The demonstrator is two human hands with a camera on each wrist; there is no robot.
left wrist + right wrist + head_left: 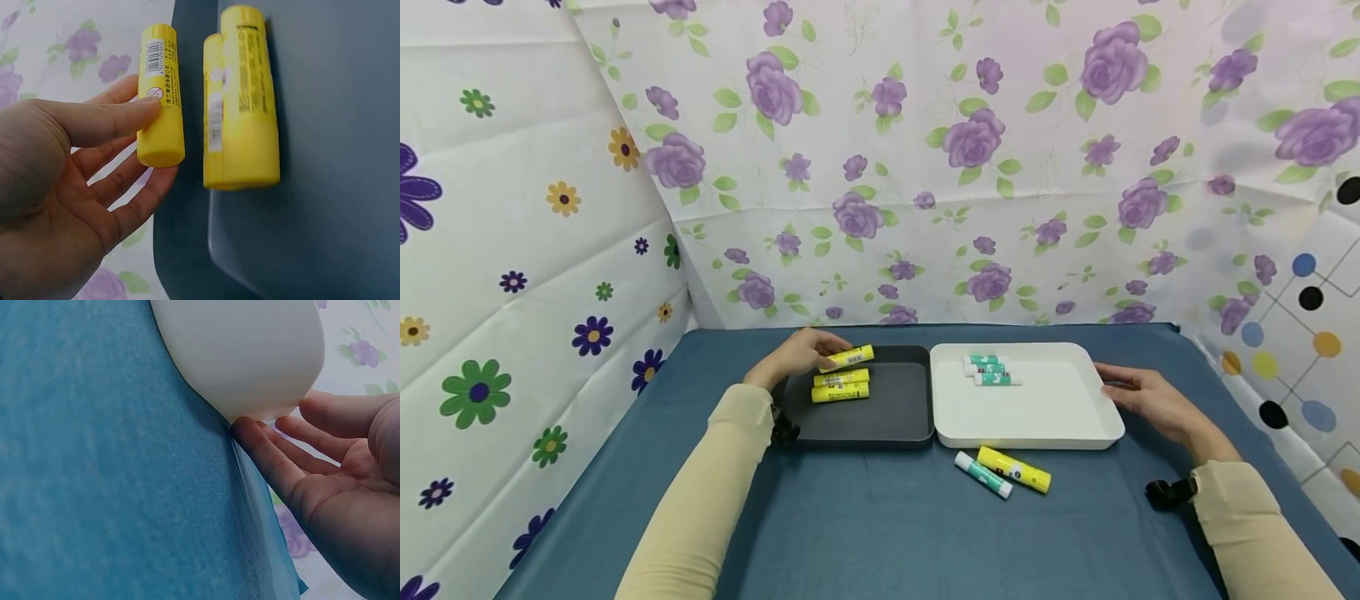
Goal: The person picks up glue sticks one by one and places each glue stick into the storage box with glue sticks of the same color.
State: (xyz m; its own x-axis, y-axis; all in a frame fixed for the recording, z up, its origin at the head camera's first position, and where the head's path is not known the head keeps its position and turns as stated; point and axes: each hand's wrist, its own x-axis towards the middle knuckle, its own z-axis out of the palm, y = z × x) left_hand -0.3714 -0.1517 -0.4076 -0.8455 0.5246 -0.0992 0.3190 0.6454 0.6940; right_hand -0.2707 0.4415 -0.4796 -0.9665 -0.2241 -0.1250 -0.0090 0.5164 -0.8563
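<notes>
My left hand [801, 354] pinches a yellow glue stick [162, 94] between thumb and fingers, over the left part of the dark grey tray [902, 408]. Beside it in that tray lie two more yellow glue sticks [840, 391], side by side. At the other end, my right hand [1157, 404] holds the right edge of the white tray [1037, 417], fingertips at the rim and thumb low on the wall in the right wrist view. Three green-and-white glue sticks [997, 379] lie together toward the back of the white tray.
In front of the white tray, a green-and-white glue stick [983, 475] and a yellow glue stick [1013, 469] lie close together on the blue cloth [880, 533]. The two trays stand edge to edge. Behind the table hangs a flowered curtain [917, 167].
</notes>
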